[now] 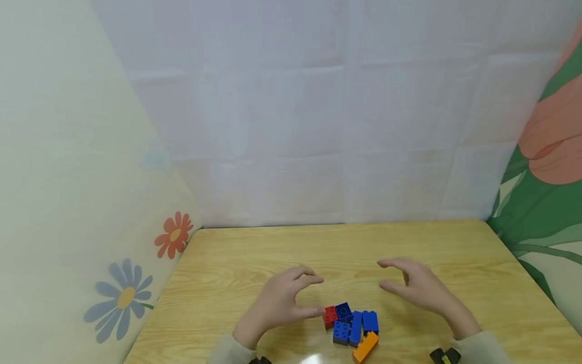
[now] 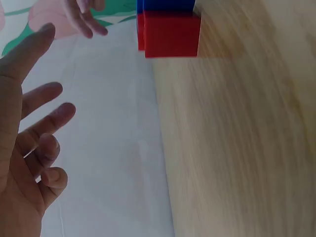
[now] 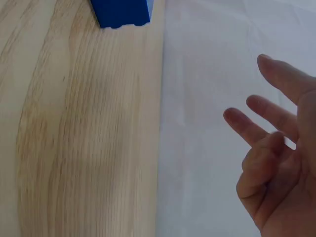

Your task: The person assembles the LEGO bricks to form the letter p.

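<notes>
Several toy building bricks lie in a cluster near the front of the table: a red brick [image 1: 330, 317], a dark blue brick [image 1: 343, 311], a square blue brick [image 1: 341, 332], a long blue brick [image 1: 356, 328], another blue brick [image 1: 370, 322] and an orange brick [image 1: 366, 347]. My left hand [image 1: 286, 298] hovers left of the cluster, thumb toward the red brick, holding nothing. To the right, my right hand [image 1: 423, 285] is in the air with thumb and fingers apart, also holding nothing. The left wrist view shows the red brick's side [image 2: 172, 34]; the right wrist view shows a blue brick [image 3: 122, 12].
The wooden table [image 1: 254, 247] reaches back to a white cloth [image 1: 273, 126]. A flower-patterned panel [image 1: 68, 202] stands on the left, and another floral panel [image 1: 541, 202] on the right.
</notes>
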The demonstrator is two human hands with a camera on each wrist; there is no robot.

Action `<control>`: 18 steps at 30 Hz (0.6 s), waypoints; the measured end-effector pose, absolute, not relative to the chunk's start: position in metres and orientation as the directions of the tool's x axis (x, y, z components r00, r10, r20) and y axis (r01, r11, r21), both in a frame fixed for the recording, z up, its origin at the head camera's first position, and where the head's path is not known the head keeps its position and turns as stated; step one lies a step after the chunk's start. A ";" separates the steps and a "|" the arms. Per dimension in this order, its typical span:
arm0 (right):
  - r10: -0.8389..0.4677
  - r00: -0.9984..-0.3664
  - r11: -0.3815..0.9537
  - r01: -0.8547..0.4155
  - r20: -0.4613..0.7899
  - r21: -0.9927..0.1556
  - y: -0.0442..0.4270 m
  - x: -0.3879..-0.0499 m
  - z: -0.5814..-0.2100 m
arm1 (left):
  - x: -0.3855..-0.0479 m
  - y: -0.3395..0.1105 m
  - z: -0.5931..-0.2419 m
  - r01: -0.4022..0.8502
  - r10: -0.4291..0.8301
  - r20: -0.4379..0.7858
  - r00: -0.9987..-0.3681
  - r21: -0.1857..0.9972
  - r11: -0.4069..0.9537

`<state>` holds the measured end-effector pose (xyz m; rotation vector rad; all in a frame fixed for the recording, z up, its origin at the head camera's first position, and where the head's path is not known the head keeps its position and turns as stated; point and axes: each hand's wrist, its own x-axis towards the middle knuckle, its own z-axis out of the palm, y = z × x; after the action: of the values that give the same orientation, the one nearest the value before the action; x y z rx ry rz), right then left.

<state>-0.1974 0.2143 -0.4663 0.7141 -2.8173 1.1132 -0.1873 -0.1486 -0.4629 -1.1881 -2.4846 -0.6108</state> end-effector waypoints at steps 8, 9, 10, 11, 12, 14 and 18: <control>-0.536 -0.832 0.533 -0.463 0.142 -0.708 0.192 -0.197 -0.475 | -0.176 -0.134 -0.473 0.867 0.727 0.474 -0.497 0.256 0.427; -0.548 -0.827 0.525 -0.459 0.129 -0.717 0.189 -0.197 -0.476 | -0.175 -0.132 -0.474 0.873 0.732 0.476 -0.487 0.251 0.418; -0.565 -0.817 0.514 -0.461 0.119 -0.723 0.186 -0.198 -0.477 | -0.174 -0.130 -0.476 0.877 0.738 0.474 -0.481 0.256 0.407; -0.578 -0.809 0.507 -0.457 0.105 -0.731 0.184 -0.198 -0.478 | -0.173 -0.129 -0.477 0.881 0.744 0.472 -0.473 0.254 0.399; -0.591 -0.802 0.504 -0.454 0.090 -0.735 0.181 -0.198 -0.480 | -0.172 -0.127 -0.479 0.883 0.751 0.465 -0.469 0.252 0.396; -0.616 -0.785 0.498 -0.451 0.064 -0.741 0.176 -0.198 -0.482 | -0.170 -0.124 -0.482 0.884 0.763 0.448 -0.466 0.252 0.393; -0.643 -0.765 0.524 -0.462 0.023 -0.716 0.167 -0.198 -0.487 | -0.165 -0.119 -0.487 0.883 0.785 0.404 -0.469 0.218 0.415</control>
<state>-0.1976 0.1669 -0.4869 1.0918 -2.9509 1.2584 -0.1651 -0.1186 -0.4874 -1.4640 -2.4320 -0.5949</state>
